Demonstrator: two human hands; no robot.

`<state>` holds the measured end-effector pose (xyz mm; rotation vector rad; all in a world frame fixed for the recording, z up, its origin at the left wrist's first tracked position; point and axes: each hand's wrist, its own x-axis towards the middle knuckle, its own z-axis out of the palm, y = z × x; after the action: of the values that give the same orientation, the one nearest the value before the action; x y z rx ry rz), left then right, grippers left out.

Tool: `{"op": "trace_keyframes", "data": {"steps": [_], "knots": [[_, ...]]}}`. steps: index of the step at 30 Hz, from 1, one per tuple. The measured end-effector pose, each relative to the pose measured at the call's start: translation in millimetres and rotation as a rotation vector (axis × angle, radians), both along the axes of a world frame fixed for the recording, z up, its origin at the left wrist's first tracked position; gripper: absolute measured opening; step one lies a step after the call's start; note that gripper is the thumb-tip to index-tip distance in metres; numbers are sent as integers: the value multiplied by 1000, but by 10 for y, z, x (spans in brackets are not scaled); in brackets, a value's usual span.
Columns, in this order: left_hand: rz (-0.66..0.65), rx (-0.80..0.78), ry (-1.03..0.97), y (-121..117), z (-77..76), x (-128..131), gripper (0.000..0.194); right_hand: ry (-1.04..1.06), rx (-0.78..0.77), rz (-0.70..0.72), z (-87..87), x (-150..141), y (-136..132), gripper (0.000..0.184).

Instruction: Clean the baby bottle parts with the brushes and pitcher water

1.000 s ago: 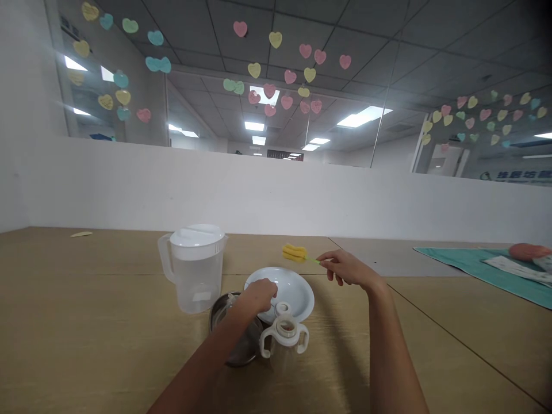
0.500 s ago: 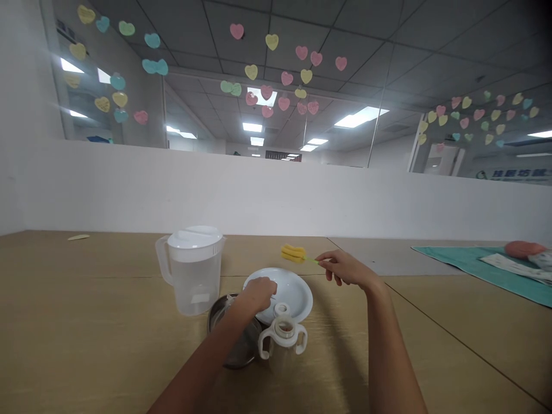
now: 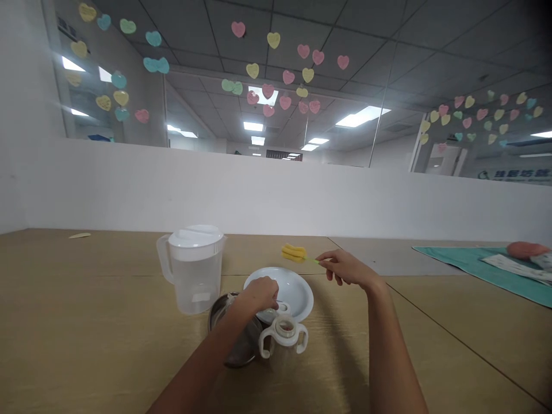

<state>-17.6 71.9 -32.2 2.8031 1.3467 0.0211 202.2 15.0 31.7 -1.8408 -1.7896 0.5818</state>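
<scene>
Glass panes [image 3: 194, 103] dotted with heart-shaped sticky notes [image 3: 273, 40] run above a low white wall [image 3: 259, 195], and below them I look down on a wood-grain table [image 3: 86, 322]. Through the head camera I see the right hand [image 3: 338, 268] pinching the thin green handle of a bottle brush [image 3: 294, 253]; its yellow head is held out to the left, beyond the far rim of a round white dish [image 3: 299, 293]. Over the left part of that dish I have the left hand [image 3: 261, 292], fingers curled downward, and I cannot tell what, if anything, they grip. Just beside those fingers is a small white ring-shaped part [image 3: 284, 312]. Nearer me stands a clear bottle with two white handles [image 3: 284, 337], upright, its mouth uncovered. Left of it, partly hidden under the left forearm, I make out a metal bowl [image 3: 246, 347]. Farther left stands a lidded translucent pitcher [image 3: 196, 279], and at far right lies a teal cloth [image 3: 466, 265] with a coral-coloured object [image 3: 526, 249] on it.
</scene>
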Motion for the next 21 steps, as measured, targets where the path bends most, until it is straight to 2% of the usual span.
{"op": "trace_keyframes", "data": {"steps": [14,21], "knots": [[-55,-33,-60,64,-103,-6,17,13,-14,-6,9,-8,-11,31],[-66,-74,-56,74,-77,-14,17,27,-21,-14,-1,2,1,31]]}}
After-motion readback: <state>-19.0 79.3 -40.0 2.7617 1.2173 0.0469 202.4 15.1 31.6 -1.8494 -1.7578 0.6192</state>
